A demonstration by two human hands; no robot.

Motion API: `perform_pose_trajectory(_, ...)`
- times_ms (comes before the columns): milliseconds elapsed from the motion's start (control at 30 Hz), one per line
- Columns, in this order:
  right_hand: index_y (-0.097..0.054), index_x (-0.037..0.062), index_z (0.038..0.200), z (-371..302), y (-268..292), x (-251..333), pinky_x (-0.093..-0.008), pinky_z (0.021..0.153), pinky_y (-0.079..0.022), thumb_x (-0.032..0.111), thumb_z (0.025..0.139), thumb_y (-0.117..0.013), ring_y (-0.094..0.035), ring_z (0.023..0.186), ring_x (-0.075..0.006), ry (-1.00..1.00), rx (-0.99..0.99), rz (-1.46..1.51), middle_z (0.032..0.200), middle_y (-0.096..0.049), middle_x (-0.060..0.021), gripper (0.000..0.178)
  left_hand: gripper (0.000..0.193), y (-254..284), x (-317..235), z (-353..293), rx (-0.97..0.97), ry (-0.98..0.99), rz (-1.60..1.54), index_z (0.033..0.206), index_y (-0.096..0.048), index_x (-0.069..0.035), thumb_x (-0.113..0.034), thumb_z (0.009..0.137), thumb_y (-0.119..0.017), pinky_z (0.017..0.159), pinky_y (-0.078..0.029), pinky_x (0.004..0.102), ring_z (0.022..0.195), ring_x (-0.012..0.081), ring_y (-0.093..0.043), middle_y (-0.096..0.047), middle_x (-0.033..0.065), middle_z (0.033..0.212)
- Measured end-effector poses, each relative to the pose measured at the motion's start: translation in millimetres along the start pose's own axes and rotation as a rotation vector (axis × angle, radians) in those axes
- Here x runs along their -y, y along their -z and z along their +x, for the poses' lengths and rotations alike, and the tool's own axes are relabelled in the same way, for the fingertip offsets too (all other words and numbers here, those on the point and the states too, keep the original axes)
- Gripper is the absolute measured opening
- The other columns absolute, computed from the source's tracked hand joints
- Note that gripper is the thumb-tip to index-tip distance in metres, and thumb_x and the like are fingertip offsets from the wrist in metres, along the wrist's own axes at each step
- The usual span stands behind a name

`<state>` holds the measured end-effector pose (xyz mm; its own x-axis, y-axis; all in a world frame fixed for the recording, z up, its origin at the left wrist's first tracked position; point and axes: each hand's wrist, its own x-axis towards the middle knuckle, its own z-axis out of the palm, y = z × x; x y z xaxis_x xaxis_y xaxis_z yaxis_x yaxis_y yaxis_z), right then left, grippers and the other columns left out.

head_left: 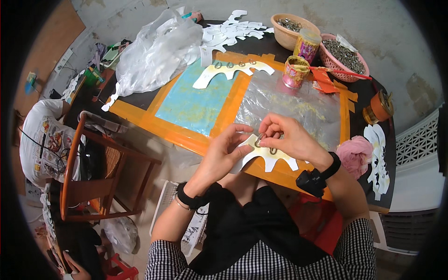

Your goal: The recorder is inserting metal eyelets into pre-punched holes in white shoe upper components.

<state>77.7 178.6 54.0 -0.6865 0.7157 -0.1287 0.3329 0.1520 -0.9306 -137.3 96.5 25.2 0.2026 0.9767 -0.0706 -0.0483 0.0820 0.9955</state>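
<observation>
My left hand is closed on a white scalloped cut-out piece, its thumb on top, at the table's near edge. Yellowish smears, probably glue, run along its upper edge. My right hand pinches a small metal ring at that edge; whether the ring touches the piece, I cannot tell. Another metal ring sits on the piece just below my right fingers. Farther off, a similar white piece with several rings along its edge lies across a blue sheet and orange tape.
At the back stand a peach bowl and a pink basket of metal parts, beside an open tin and a red-handled brush. A plastic bag and stacked white pieces lie back left. A chair stands left.
</observation>
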Motion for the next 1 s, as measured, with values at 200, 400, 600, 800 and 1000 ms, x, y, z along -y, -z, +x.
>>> perform_pose_trajectory(200,-0.058,0.0021,0.104,1,-6,-10,-0.0290,0.069,-0.049,0.008,0.085,-0.076,-0.064,0.075,-0.0101,0.132,-0.015,0.038,0.079,-0.071,-0.0053,0.027,0.063,14,-4,-5,0.151,0.012,-0.176,0.146,-0.045,-0.007,0.004,0.090,-0.073,0.106,-0.048,0.0333,0.122,0.0183,-0.060,-0.062,0.0122,0.134)
perform_pose_trajectory(400,-0.058,0.0028,0.105,0,-7,-12,-0.0299,0.069,-0.049,0.008,0.085,-0.076,-0.064,0.074,-0.0100,0.155,-0.043,-0.011,0.078,-0.071,-0.0052,0.027,0.068,19,-10,-9,0.212,-0.026,-0.200,0.146,-0.044,-0.007,0.005,0.087,-0.076,0.106,-0.049,0.0335,0.120,0.0195,-0.061,-0.061,0.0123,0.135)
perform_pose_trajectory(600,-0.057,0.0017,0.103,0,-6,-14,-0.0269,0.068,-0.048,0.003,0.084,-0.076,-0.062,0.074,-0.0080,0.100,-0.101,0.103,0.077,-0.069,-0.0035,0.027,0.042,14,-27,-13,-0.058,0.128,0.230,0.131,-0.053,-0.006,-0.010,0.095,-0.074,0.081,-0.050,0.0227,0.095,0.0065,-0.061,-0.065,0.0024,0.110)
perform_pose_trajectory(800,-0.057,0.0011,0.102,-4,-9,-10,-0.0254,0.072,-0.050,0.001,0.085,-0.076,-0.063,0.079,-0.0067,0.127,-0.086,0.045,0.082,-0.067,-0.0026,0.025,0.042,-5,-27,-3,-0.075,0.118,0.453,0.128,-0.055,-0.006,-0.009,0.092,-0.076,0.067,-0.045,0.0207,0.082,0.0030,-0.057,-0.066,-0.0004,0.093)
perform_pose_trajectory(1000,-0.060,0.0006,0.099,-4,-10,-13,-0.0265,0.071,-0.051,0.003,0.084,-0.078,-0.064,0.077,-0.0077,0.139,-0.107,0.085,0.081,-0.067,-0.0023,0.023,0.044,-9,-10,2,-0.156,0.099,0.400,0.126,-0.055,-0.004,-0.003,0.088,-0.077,0.066,-0.046,0.0192,0.080,0.0038,-0.061,-0.066,0.0000,0.093)
